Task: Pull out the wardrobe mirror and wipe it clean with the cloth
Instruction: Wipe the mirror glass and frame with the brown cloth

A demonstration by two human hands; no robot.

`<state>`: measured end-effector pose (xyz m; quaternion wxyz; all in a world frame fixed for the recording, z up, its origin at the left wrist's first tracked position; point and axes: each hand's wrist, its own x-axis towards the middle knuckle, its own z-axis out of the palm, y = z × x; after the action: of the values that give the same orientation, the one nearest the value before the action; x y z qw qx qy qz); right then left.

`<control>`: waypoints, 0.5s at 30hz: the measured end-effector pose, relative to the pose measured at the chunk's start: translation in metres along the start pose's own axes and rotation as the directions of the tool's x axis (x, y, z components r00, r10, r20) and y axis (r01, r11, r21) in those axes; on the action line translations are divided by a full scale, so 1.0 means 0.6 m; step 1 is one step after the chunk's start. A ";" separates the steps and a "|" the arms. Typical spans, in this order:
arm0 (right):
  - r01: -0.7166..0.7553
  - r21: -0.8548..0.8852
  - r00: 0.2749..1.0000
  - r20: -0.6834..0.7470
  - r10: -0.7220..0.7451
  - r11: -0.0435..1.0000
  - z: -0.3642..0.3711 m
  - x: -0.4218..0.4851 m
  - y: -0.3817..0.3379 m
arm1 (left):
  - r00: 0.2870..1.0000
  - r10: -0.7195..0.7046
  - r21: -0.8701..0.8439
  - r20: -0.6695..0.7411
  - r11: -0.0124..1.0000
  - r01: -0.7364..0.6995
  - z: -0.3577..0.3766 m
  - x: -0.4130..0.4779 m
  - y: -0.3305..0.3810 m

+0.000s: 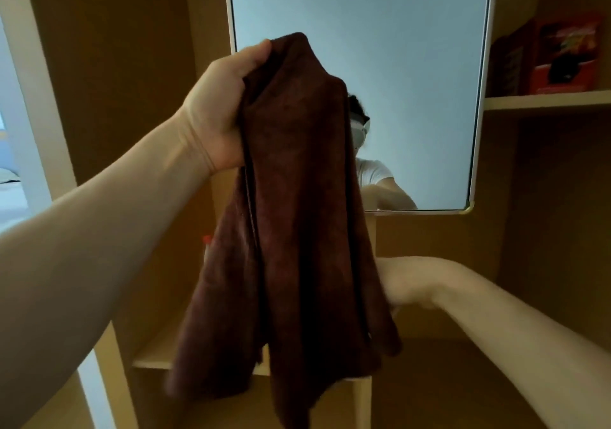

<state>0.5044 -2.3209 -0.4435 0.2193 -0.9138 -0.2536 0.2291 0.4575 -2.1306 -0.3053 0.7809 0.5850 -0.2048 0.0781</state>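
While our left hand (215,111) is raised at the left, fingers bunched round the top of the dark brown cloth (297,213), the cloth hangs in long folds before the lower left part of the wardrobe mirror (380,64) (white-framed, set among wooden panels (115,64)). Lower down, our right hand (406,283) reaches in behind the cloth's right edge; its fingers are hidden, so we cannot tell whether they hold anything. At the far right, a red box (562,58) stands on a shelf (545,101).
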 end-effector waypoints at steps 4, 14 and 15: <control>0.101 0.312 0.977 0.150 -0.154 0.945 -0.011 -0.013 0.004 | 0.999 0.028 0.015 -0.017 1.000 -0.027 -0.022 -0.007 0.001; 0.295 0.732 0.928 -0.065 -0.368 0.614 0.009 0.001 0.004 | 0.998 0.058 -0.063 -0.022 0.996 -0.060 -0.034 -0.019 -0.010; 0.369 0.760 0.901 -0.154 -0.405 0.534 0.001 0.000 -0.004 | 0.998 0.046 -0.054 -0.035 0.997 -0.048 -0.035 -0.021 -0.012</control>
<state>0.5030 -2.3192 -0.4429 0.6295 -0.6453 -0.3303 0.2797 0.4536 -2.1115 -0.3220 0.7980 0.5569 -0.2071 0.1006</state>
